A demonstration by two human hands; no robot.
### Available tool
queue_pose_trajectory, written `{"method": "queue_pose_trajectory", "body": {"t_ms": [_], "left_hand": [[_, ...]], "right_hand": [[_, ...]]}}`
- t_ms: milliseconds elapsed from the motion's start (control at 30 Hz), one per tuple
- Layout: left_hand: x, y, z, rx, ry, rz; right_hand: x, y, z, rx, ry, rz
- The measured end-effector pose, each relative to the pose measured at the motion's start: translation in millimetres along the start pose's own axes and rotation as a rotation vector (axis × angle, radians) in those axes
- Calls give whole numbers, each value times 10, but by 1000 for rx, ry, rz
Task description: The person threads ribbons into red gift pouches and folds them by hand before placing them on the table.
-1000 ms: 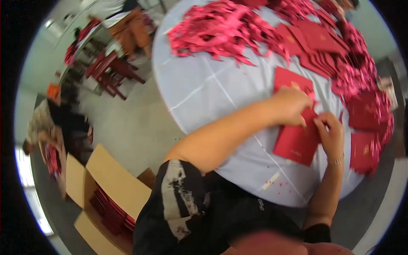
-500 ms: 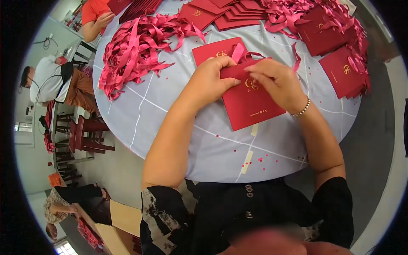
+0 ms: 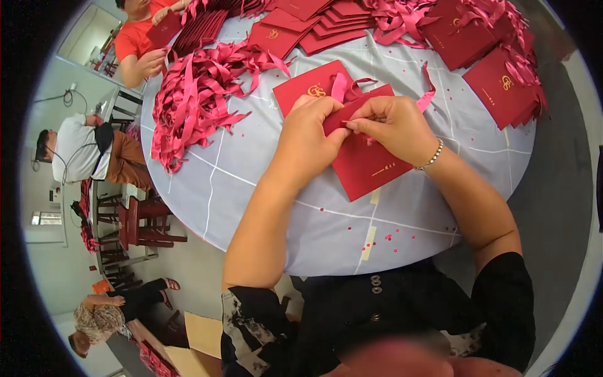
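Note:
A red paper bag (image 3: 367, 166) with gold lettering lies on the cloth-covered round table, its top edge between my hands. My left hand (image 3: 311, 132) pinches the bag's upper edge with thumb and fingers. My right hand (image 3: 392, 125), with a beaded bracelet at the wrist, has thumb and forefinger pressed together at the same edge; what they hold is too small to make out. A pink ribbon (image 3: 340, 88) loops up just beyond the fingers. Partly under this bag, another red bag (image 3: 298, 88) lies flat behind my left hand.
A heap of pink ribbons (image 3: 201, 94) lies at the table's left. Stacked red bags (image 3: 339, 25) stand at the back, more ribboned bags (image 3: 499, 88) at the right. A person in red (image 3: 135, 47) holds a bag beyond the ribbons. Cardboard box (image 3: 204, 333) at lower left.
The view has swung round since the first frame. In the last half second, my fingers have moved closer together at the bag's upper edge, which now folds toward me.

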State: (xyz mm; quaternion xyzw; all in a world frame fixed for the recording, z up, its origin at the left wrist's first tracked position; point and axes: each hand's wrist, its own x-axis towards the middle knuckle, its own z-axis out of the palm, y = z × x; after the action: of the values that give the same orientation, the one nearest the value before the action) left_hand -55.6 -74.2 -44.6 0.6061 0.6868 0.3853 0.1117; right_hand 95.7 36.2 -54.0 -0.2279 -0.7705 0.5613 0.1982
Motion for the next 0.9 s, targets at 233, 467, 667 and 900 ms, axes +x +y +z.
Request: {"method": "queue_pose_trajectory", "body": {"t_ms": [233,467,667,900], "left_hand": [[-20,95,14,127,56,136],[-24,140,26,152,69,163],[-30,137,85,24,5,50],[-57,32,87,42,3,-37]], "right_hand": [[17,-45,-47,140,-23,114],[-11,-38,0,100,59,48],[-57,-92,125,-268,201,-285],[-5,-66,-53,-181,34,-73]]}}
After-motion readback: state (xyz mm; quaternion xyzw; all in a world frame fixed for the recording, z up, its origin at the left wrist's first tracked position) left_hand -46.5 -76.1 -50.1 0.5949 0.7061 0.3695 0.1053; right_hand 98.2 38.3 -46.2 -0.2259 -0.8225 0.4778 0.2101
